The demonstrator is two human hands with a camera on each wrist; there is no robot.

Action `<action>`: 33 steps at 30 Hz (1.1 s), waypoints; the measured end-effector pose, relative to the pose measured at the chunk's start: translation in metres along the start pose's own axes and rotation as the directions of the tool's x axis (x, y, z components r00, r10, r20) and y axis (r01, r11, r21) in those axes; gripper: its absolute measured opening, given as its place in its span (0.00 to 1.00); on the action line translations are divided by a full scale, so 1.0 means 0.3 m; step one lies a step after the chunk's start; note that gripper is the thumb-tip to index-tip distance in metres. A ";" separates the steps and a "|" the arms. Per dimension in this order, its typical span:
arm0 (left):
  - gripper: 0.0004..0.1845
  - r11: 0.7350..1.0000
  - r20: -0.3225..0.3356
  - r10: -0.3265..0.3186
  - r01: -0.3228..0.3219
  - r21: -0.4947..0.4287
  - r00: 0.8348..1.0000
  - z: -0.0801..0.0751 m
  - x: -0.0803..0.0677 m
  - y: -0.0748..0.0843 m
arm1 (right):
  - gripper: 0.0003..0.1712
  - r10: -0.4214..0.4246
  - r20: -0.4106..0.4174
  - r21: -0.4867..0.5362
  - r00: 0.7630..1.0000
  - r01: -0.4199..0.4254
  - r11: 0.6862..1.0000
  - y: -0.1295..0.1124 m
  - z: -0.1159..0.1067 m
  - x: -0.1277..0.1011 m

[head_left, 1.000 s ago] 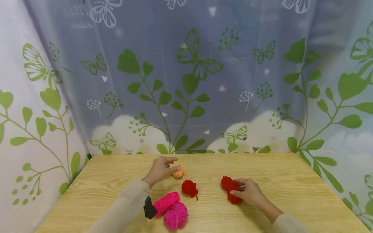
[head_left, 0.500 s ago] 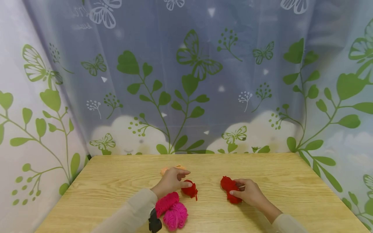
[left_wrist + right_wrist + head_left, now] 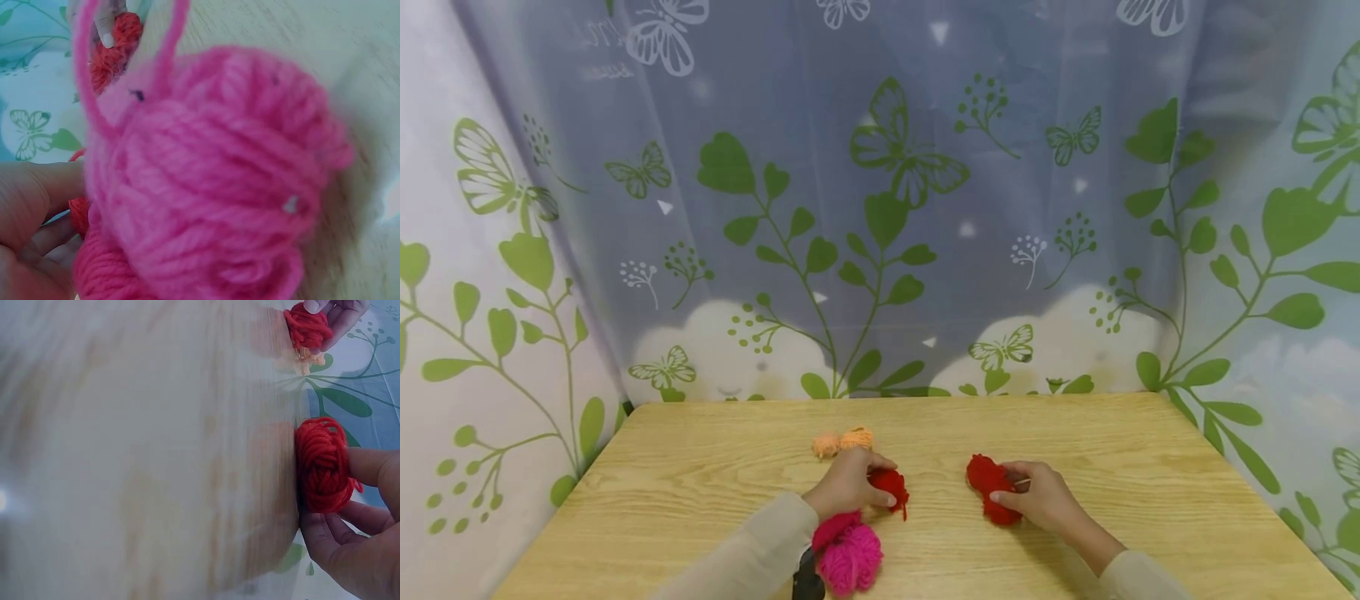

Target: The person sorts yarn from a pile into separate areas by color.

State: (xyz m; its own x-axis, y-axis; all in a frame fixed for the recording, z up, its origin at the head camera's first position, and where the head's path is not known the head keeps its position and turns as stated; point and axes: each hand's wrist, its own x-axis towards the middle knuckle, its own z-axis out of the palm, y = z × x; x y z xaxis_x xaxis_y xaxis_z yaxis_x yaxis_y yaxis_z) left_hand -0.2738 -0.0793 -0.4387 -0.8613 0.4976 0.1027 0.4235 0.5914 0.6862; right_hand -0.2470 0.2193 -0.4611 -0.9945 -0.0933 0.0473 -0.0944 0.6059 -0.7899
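My left hand [image 3: 844, 483] has thumb and fingers on either side of a small red yarn ball [image 3: 891, 485] at the middle of the table. To the right, my right hand [image 3: 1047, 497] grips red yarn [image 3: 988, 477], which looks like two balls lying against each other in the head view. The right wrist view shows one wound red ball [image 3: 323, 465] between the right thumb and fingers. Beneath my left wrist lie a bright pink yarn ball [image 3: 852, 560] and a darker pink skein [image 3: 835, 529], partly covered by the sleeve. The pink ball hides much of the left hand in the left wrist view.
Two orange yarn balls, one paler [image 3: 826, 445] and one deeper orange [image 3: 856, 438], lie side by side behind my left hand. The wooden table [image 3: 715, 442] ends at a printed curtain [image 3: 925, 350]. A black wrist device [image 3: 807, 575] sits beside the pink yarn.
My left hand has moved from the orange yarn towards me and right, and its fingers have closed about the single red ball. The right hand has stayed in place on the red yarn.
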 end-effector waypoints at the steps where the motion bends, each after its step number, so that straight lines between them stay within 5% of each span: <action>1: 0.24 1.000 0.000 0.002 -0.002 -0.002 1.000 0.000 -0.001 0.003 | 0.29 0.000 0.000 -0.002 1.000 0.000 1.000 -0.001 0.000 -0.001; 18: 0.19 0.999 -0.035 0.033 -0.031 0.043 0.999 0.012 0.013 0.006 | 0.28 0.008 -0.010 -0.010 1.000 -0.008 1.000 -0.004 0.004 -0.004; 33: 0.18 1.000 -0.033 0.017 -0.017 -0.011 0.999 0.108 0.095 0.127 | 0.28 0.007 -0.012 -0.011 1.000 -0.007 1.000 -0.009 0.002 -0.006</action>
State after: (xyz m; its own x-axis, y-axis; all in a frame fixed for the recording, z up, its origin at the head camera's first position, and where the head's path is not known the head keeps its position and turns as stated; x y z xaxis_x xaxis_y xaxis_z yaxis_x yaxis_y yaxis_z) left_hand -0.2731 -0.0219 -0.4330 -0.8631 0.4858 0.1381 0.4349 0.5759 0.6923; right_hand -0.2450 0.2172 -0.4593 -0.9956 -0.0796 0.0490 -0.0878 0.6156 -0.7831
